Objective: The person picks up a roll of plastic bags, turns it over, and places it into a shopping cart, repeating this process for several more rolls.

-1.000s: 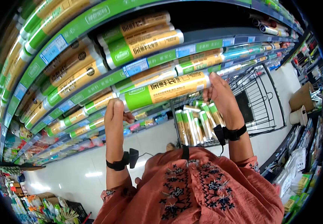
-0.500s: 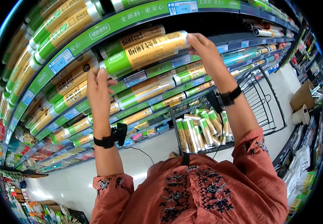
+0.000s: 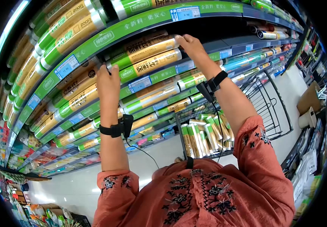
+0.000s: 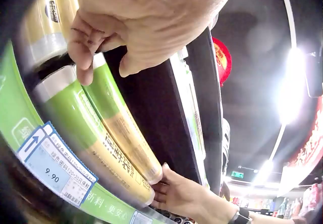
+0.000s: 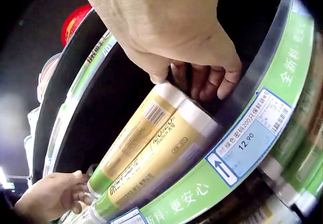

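Rolls of food storage bags in green and tan wrappers lie side by side on a shelf in the head view, among them a front roll [image 3: 152,63] and a roll behind it [image 3: 144,51]. My left hand [image 3: 108,81] is at their left ends; in the left wrist view its fingertips reach the white ends with the thumb apart. At the other end, my right hand [image 3: 193,47] has its thumb against the white end of the rear roll [image 5: 139,133]. Its fingers [image 5: 222,85] bend down past the ends, in the right wrist view.
A wire shopping cart [image 3: 273,102] stands below at the right, with several similar rolls [image 3: 197,138] upright or leaning in it. Green shelf edging [image 3: 144,19] with price labels runs just above the hands. More rolls [image 3: 67,32] fill the shelves at the left.
Both hands first held one roll out in front, over the aisle, then carried it up and forward to the shelf. Now the rolls lie on the shelf, with the hands at their ends.
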Motion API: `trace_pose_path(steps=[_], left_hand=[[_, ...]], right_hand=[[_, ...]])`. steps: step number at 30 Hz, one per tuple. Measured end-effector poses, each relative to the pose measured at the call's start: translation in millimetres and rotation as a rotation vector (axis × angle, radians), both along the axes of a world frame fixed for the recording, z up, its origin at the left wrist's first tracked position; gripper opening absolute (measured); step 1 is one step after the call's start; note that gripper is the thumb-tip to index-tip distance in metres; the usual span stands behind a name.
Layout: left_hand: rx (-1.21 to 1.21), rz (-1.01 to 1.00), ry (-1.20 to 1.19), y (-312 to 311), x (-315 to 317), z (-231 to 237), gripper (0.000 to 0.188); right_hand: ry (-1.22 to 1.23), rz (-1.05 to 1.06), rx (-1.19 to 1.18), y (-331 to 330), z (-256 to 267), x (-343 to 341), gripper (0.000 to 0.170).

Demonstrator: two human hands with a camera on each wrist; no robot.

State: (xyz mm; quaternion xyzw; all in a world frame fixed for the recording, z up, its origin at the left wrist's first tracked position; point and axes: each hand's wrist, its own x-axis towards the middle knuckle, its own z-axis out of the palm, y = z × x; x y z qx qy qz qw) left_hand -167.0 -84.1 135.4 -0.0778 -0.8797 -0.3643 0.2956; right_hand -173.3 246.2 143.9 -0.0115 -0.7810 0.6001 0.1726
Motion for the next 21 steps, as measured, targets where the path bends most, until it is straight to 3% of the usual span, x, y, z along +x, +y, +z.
trace_pose_path(steps=[10,21], left_hand=[[-0.167,0.021,0.077,26,40,15,0.059],[0.045,-0.08,0.146,16,36,10,0.053]], right_hand=[[0.033,0.033,-0.035,-7,-3,3,0.037],[0.026,0.086,-0.232,-4,-10,-7,0.028]])
